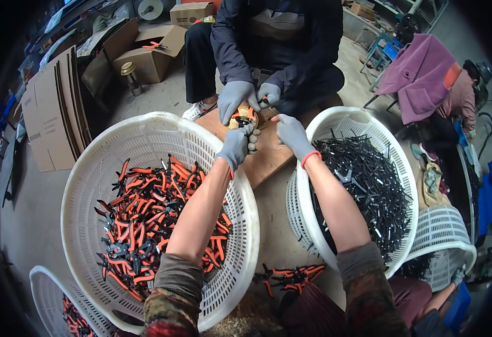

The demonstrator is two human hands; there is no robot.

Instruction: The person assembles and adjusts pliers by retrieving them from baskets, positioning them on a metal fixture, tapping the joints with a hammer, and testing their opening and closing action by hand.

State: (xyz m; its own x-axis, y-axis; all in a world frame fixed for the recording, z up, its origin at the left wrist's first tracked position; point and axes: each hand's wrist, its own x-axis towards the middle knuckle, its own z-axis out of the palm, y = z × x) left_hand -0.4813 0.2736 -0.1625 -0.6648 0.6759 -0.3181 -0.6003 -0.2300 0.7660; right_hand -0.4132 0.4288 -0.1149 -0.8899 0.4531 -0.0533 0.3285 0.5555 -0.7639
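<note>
My left hand (234, 147), in a grey glove, is closed around the dark end of a pair of pliers (245, 119) with orange on its handles. The pliers lie over a small wooden block on a wooden board (265, 160). Opposite, a co-worker's gloved hand (236, 100) rests at the same block, and their other hand (269, 94) grips a small dark and red thing. My right hand (294, 136), also gloved, hovers over the board's right side, its index finger stretched out with a reddish tip. Nothing shows in its grasp; its lower fingers are partly hidden.
A white basket (69, 208) of orange-handled pliers stands at left, another white basket (410, 185) of black metal parts at right. More pliers (293, 276) lie on the floor between. Flattened cardboard (49, 112), an open box (145, 62) and a purple cloth (420, 76) are farther back.
</note>
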